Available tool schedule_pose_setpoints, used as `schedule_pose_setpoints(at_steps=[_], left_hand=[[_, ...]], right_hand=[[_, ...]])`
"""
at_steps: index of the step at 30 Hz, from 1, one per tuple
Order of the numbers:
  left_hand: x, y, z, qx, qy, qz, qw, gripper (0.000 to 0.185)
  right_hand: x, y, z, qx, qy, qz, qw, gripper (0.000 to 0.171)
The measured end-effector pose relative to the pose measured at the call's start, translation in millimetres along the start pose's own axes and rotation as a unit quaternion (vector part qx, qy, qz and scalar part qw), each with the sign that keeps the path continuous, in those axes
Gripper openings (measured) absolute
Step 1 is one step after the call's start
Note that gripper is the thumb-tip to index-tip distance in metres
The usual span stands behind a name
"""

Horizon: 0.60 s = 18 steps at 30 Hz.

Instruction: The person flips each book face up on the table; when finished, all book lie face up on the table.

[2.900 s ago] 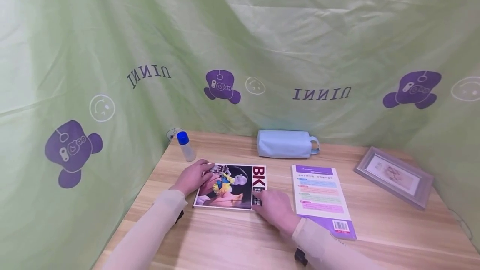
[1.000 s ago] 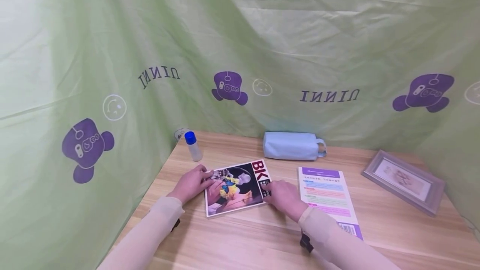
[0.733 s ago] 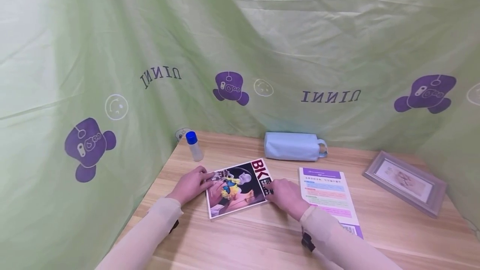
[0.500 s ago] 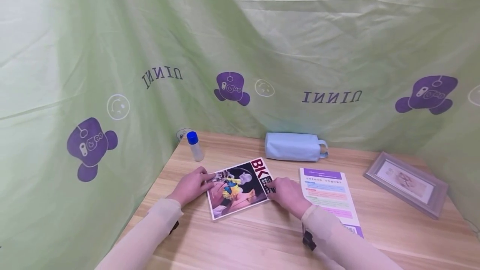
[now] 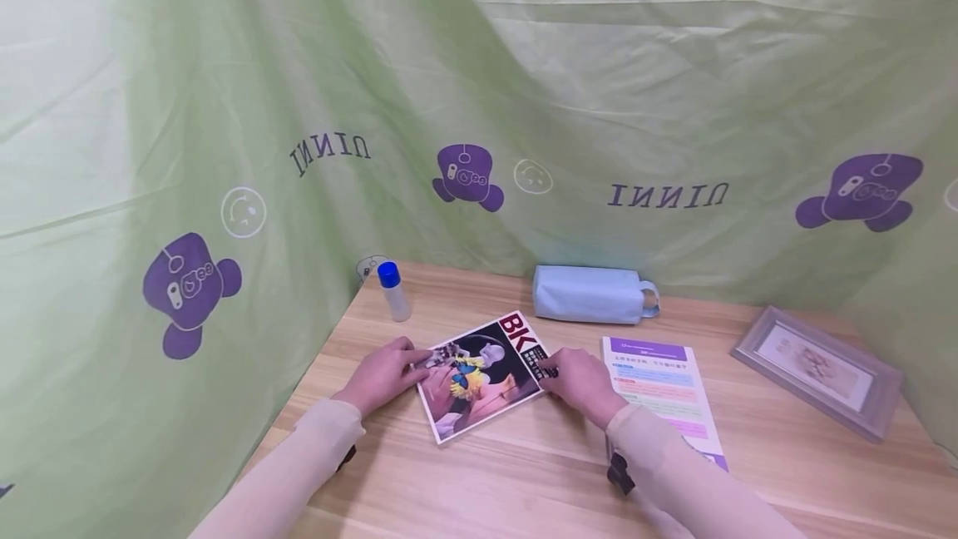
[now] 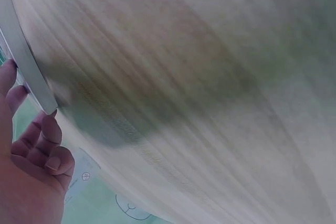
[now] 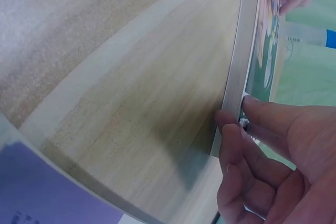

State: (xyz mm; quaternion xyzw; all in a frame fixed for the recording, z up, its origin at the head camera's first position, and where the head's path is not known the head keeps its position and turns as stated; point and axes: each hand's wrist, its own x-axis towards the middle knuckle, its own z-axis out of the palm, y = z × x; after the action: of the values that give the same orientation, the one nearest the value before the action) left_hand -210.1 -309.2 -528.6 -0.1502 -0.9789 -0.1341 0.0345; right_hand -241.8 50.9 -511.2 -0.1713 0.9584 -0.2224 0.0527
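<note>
The left hand (image 5: pixel 382 371) rests with fairly straight fingers on the left corner of the book (image 5: pixel 482 373), fingertips over its edge, seemingly to steady it. The left wrist view is blurred, so how firmly it presses I cannot tell. The right hand (image 5: pixel 580 381) is at the book's right corner; in the right wrist view its fingers (image 7: pixel 236 145) curl against the edge while the thumb lies on the cover, a pinch that suits turning or sliding it. The book lies flat on the tabletop (image 5: pixel 524 472) between the two hands, skewed so its red "BK" corner points away from the person.

Just right of the right hand lies a purple booklet (image 5: pixel 662 393), flat, partly under the right sleeve. Beyond the hands sits a pale blue pouch (image 5: pixel 591 295), on its side against the green curtain (image 5: pixel 524 106). Beyond the left hand stands a small bottle (image 5: pixel 393 293) with a blue cap. Far right of the right hand lies a grey picture frame (image 5: pixel 817 363).
</note>
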Motion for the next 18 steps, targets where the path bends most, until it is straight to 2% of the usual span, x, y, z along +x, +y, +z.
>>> schedule_pose_setpoints(at_steps=[12,18], left_hand=[[-6.2,0.0,0.1,0.013,0.021,0.022,0.9994,0.039],[-9.3,1.2,1.7,0.016,0.014,0.019,0.9996,0.039]], right_hand=[[6.1,3.4,0.1,-0.004,0.008,0.000,1.000,0.034],[9.6,5.8,-1.0,-0.001,0.012,0.002,1.000,0.033]])
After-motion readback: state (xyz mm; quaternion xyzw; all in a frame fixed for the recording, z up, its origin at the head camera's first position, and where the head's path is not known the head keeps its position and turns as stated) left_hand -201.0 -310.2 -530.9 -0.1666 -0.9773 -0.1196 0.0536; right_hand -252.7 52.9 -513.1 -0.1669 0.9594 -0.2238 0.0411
